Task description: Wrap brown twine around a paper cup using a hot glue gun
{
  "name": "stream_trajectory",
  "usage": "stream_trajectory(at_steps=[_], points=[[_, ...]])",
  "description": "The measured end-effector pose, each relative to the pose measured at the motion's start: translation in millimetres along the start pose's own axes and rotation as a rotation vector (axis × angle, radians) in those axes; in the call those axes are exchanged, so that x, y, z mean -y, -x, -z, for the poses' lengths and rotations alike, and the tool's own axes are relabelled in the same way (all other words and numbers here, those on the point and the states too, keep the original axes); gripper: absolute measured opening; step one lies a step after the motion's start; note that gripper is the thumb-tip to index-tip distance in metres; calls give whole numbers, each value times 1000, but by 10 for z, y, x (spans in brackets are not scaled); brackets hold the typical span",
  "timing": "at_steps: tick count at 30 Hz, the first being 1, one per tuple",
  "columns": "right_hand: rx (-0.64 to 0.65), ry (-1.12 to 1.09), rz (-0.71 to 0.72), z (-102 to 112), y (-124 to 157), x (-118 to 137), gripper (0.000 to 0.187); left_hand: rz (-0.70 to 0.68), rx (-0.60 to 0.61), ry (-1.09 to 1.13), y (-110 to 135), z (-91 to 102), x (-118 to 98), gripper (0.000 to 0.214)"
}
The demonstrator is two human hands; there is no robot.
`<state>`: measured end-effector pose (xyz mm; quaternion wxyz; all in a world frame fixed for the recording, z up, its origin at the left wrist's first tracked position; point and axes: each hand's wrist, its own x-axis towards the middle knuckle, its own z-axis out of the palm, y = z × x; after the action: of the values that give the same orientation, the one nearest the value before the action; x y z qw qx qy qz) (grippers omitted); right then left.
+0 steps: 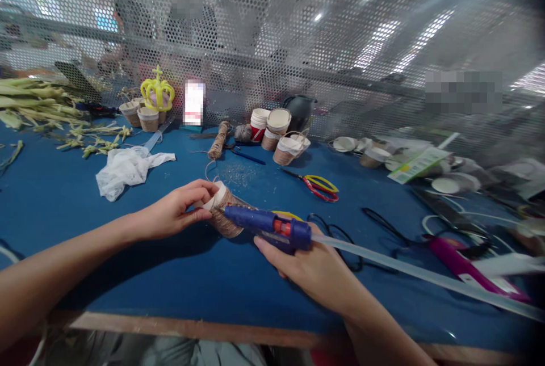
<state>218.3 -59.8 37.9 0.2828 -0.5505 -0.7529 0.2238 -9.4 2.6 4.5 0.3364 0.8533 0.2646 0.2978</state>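
My left hand (181, 213) is closed on a paper cup (222, 215) wrapped in brown twine, tipped on its side just above the blue table (128, 275). My right hand (306, 266) grips a blue glue gun (272, 227) with an orange trigger. Its nozzle touches the cup's wrapped side. A long clear glue stick (404, 272) sticks out of the back of the gun toward the right.
A twine spool (218, 140), several twine-wrapped cups (281, 130), yellow-red scissors (319, 186), a white plastic bag (128, 167), green stalks (38, 105), a yellow crown (158, 92) on cups and a pink glue gun (464, 266) lie around. A perforated metal screen (298, 42) stands behind the table.
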Motion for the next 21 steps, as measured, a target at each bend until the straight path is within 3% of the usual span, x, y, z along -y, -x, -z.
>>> stream_trajectory(at_steps=[7,14,21], points=[[109,20,-64,53,1,-121,27,9,4,-21,9,9,6,10],[109,-73,-108,129,-113,-75,35,13,46,-12,11,22,-28,11],[98,-55,-33,119,-178,-131,38,-30,55,-13,2,24,-53,13]])
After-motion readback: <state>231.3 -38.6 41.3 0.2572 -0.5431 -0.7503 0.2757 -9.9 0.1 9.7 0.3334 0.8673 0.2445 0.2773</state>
